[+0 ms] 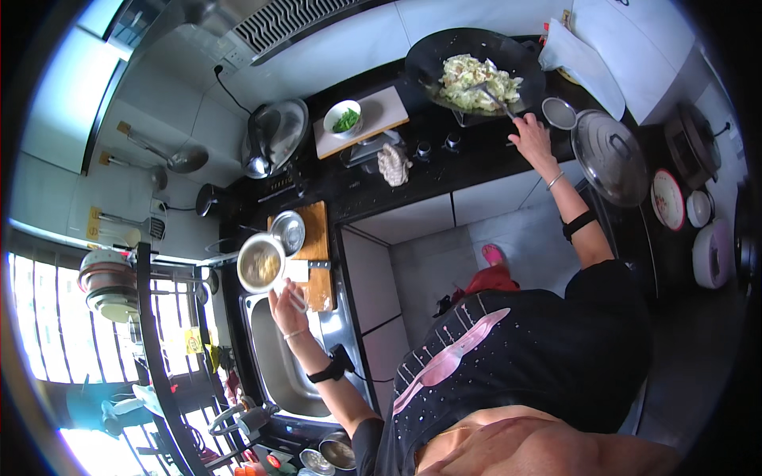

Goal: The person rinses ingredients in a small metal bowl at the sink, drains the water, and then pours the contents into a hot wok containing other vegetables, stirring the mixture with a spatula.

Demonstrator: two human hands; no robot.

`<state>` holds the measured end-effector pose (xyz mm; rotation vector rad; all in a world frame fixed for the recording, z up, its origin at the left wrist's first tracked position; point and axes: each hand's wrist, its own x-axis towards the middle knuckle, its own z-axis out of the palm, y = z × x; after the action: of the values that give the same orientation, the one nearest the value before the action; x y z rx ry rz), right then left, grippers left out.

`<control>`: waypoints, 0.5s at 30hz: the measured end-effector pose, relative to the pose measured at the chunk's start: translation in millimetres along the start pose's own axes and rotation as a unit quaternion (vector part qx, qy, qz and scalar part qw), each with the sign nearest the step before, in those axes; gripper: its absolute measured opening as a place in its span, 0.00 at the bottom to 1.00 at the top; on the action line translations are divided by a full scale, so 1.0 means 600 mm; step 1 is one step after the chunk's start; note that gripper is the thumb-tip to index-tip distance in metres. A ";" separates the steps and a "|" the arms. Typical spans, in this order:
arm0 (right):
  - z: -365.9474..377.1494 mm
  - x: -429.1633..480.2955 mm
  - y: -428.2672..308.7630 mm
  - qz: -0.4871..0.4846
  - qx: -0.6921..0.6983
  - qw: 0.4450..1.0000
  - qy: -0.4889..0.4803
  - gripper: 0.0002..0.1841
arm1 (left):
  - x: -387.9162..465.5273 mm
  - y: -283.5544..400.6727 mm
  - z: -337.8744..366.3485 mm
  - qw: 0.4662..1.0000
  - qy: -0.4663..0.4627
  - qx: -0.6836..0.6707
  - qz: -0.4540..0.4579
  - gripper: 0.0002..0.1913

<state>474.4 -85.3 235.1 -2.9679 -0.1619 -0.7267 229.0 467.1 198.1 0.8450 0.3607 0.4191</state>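
Observation:
My right hand point(531, 138) grips the handle of a metal spatula point(497, 100), whose blade rests in chopped, pale green food point(476, 80) inside a black wok point(424, 74) on the stove. At the left, my left hand point(290, 309) holds the handle of a light-coloured pan or bowl point(242, 271) with pale yellowish pieces in it. That vessel is over the edge of a wooden cutting board point(321, 232), beside a metal bowl point(288, 233) and a cleaver point(297, 271). A white bowl of chopped greens point(343, 119) stands on a board over the other burner.
A crumpled cloth point(393, 165) lies at the counter's front edge near the stove knobs. Right of the wok are a round strainer point(559, 113) and a glass lid point(610, 157). The sink point(280, 357) lies below the cutting board. Ladles point(187, 159) hang on the left wall.

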 end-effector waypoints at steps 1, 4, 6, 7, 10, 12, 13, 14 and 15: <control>0.002 0.019 0.007 0.024 0.005 0.998 -0.064 0.17 | 0.017 -0.004 0.063 0.999 -0.038 0.027 -0.002 0.16; 0.044 0.050 0.047 -0.037 0.057 0.995 -0.075 0.15 | 0.062 -0.016 0.274 0.991 -0.122 0.052 -0.016 0.17; 0.032 0.072 0.066 -0.052 0.051 0.992 -0.104 0.19 | 0.088 -0.057 0.407 0.984 -0.167 0.057 -0.015 0.19; 0.021 0.074 0.074 -0.051 0.059 0.990 -0.121 0.21 | 0.098 -0.077 0.465 0.982 -0.169 0.085 -0.018 0.21; -0.056 0.098 0.089 -0.061 0.055 0.993 -0.088 0.24 | 0.147 -0.140 0.606 0.962 -0.225 0.156 0.015 0.23; -0.091 0.093 0.102 -0.053 0.075 0.994 -0.066 0.24 | 0.162 -0.196 0.673 0.937 -0.244 0.241 0.069 0.27; -0.103 0.093 0.119 -0.061 0.080 0.993 -0.054 0.24 | 0.171 -0.229 0.719 0.915 -0.253 0.297 0.107 0.28; -0.124 0.092 0.117 -0.045 0.079 0.993 -0.075 0.24 | 0.216 -0.281 0.744 0.875 -0.259 0.373 0.168 0.30; -0.140 0.090 0.123 -0.019 0.075 0.992 -0.096 0.24 | 0.231 -0.326 0.771 0.808 -0.277 0.471 0.220 0.33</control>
<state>492.9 -162.7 330.7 -2.8914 -0.2728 -0.4109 604.7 123.8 309.8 1.9965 -0.2321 0.3869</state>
